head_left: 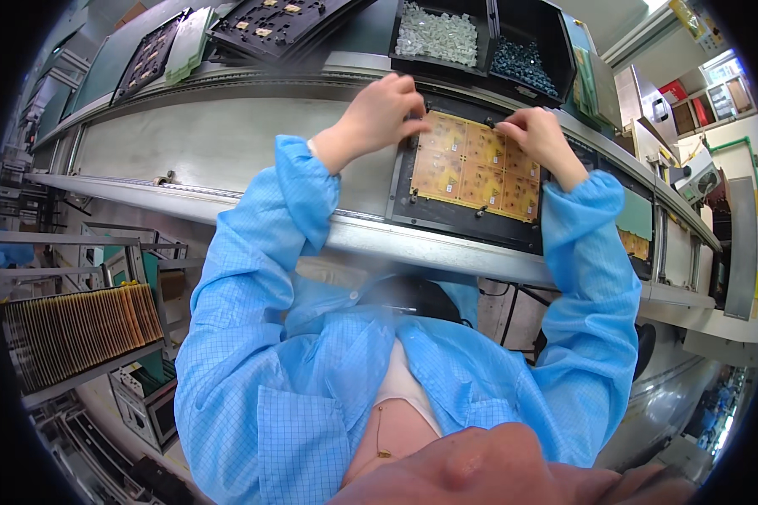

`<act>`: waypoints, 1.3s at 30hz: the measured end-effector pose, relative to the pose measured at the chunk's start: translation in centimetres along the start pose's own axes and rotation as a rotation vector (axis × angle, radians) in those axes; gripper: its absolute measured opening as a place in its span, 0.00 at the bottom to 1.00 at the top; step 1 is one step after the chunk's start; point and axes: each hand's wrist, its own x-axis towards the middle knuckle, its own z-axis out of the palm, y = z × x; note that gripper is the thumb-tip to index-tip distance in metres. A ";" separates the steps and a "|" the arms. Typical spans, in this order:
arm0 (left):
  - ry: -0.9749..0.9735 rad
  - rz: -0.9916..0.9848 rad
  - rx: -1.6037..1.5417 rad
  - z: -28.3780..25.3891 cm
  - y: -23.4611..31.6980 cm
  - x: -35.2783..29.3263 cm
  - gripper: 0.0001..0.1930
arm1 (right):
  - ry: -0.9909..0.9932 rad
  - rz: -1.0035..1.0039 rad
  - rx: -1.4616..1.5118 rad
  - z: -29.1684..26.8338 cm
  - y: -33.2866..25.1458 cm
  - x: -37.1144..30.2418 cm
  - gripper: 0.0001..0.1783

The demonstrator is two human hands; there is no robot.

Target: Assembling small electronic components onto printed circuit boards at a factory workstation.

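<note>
This is an electronics factory (conveyor (pixel 202 135), circuit boards (pixel 477 168), parts bins (pixel 531 18)).

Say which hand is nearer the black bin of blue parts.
Right. The right hand is just this side of the bin, at the far edge of the yellow board; the left hand is farther away, left of the bin.
</note>
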 end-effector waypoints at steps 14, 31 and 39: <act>-0.048 -0.488 -0.519 2.1 2.9 -3.9 0.05 | 0.523 0.210 0.157 4.7 7.4 -9.2 0.16; -0.209 -0.290 0.377 7.2 -6.4 13.9 0.17 | 0.394 0.145 0.509 6.4 -0.9 -7.1 0.13; -0.481 -0.478 0.238 11.3 -8.6 17.6 0.25 | 0.393 0.121 0.579 9.0 -1.4 -6.1 0.11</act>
